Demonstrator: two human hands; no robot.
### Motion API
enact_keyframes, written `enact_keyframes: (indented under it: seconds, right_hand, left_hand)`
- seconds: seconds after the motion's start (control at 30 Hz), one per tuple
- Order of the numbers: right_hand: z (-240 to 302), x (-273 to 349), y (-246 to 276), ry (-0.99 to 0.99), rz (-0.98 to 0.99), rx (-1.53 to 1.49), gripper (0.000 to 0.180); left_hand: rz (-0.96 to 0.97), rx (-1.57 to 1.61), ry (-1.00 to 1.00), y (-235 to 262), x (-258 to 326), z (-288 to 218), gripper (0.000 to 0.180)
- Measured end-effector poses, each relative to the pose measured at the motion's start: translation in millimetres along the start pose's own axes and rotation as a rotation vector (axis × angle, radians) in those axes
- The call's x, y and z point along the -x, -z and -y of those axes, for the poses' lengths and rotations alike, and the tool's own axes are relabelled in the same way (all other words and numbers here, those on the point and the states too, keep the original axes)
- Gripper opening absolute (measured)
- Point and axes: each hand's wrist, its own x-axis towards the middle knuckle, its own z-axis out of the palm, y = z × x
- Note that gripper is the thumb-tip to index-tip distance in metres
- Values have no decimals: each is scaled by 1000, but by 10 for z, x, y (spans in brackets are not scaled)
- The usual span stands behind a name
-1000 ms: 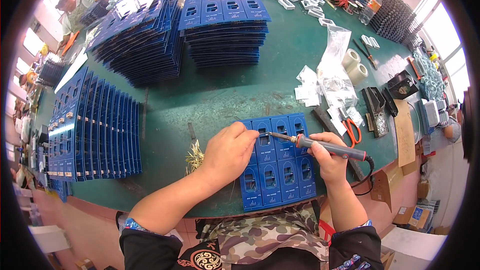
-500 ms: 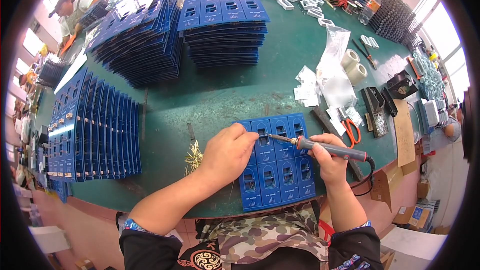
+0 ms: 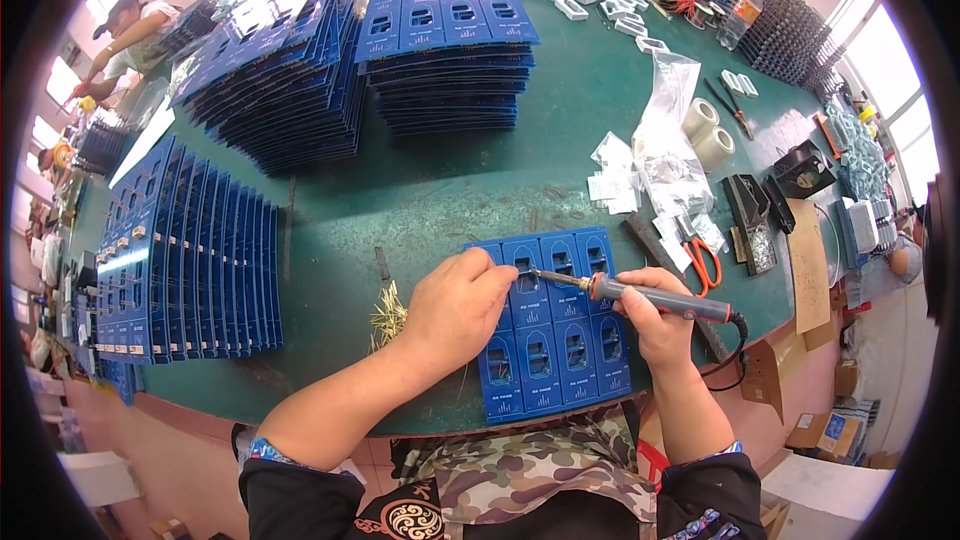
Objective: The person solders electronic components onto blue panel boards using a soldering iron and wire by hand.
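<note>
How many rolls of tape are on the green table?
2. Both pale tape rolls stand side by side at the right part of the green table: one nearer the clear plastic bags, the other just right of it. Clutter may hide more.

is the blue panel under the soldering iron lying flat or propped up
Flat: the blue panel lies face up on the green table, left hand pressing it, soldering iron tip on top.

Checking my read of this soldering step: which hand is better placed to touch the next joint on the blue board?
Right hand: it holds the soldering iron, tip on the board. Left hand steadies the board.
</note>
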Motion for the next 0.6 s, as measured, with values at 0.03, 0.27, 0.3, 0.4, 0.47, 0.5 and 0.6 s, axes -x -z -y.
enact_keyframes:
  seconds: [0.03, 0.27, 0.3, 0.4, 0.47, 0.5, 0.6]
  right_hand:
    - [13, 3, -5, 1, 0, 0, 16]
    - [12, 4, -20, 3, -20, -52, 16]
    - [4, 2, -20, 15, -3, -35, 16]
    - [-19, -3, -16, 47, 7, 9, 17]
    - [-39, -5, 8, 48, 29, 26, 16]
    - [-44, -6, 15, 50, 50, 43, 16]
    - [-12, -10, -27, 47, 10, 18, 16]
  left_hand:
    - [-1, 2, 2, 0, 0, 1, 12]
    - [-22, 17, 5, 5, 7, 14, 12]
    - [-15, 10, 2, 9, 2, 9, 13]
    - [-3, -2, -1, 10, 0, 7, 13]
    - [4, -8, 0, 11, 0, 5, 13]
    - [6, -11, -2, 12, -1, 4, 13]
    - [11, -20, -9, 12, -1, 5, 13]
